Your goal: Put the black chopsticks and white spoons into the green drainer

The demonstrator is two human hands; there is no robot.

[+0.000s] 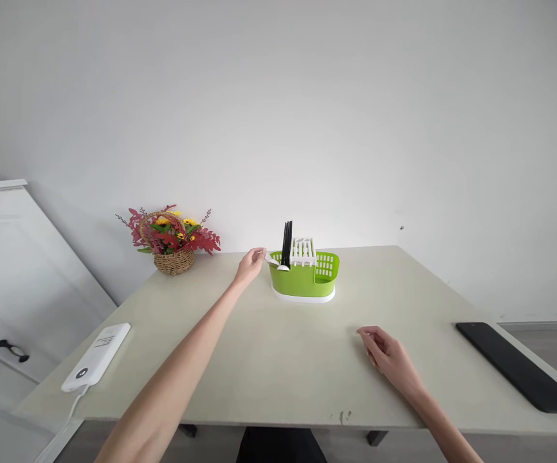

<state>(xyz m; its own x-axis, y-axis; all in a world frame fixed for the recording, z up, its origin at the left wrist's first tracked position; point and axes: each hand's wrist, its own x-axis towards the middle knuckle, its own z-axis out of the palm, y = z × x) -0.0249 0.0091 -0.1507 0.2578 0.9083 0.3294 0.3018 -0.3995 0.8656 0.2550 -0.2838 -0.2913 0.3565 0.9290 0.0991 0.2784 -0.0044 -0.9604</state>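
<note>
My left hand (251, 265) is closed on the handle of a white spoon (283, 268). The spoon's bowl is at the left end of a green cutlery basket (295, 283), in front of several upright black chopsticks (287, 243); I cannot tell whether it touches them. A white slotted rack (303, 252) sits over the basket's middle, and the basket stands on a white base. On the table to the right, my right hand (385, 354) rests with its fingers curled together, nothing visible in them.
A wicker basket of artificial flowers (175, 260) stands at the back left of the table (278, 360). A white power bank (98, 357) with a cable lies at the left edge. Along the right edge is a flat black object (514, 363). A white cabinet (27, 276) adjoins the left side.
</note>
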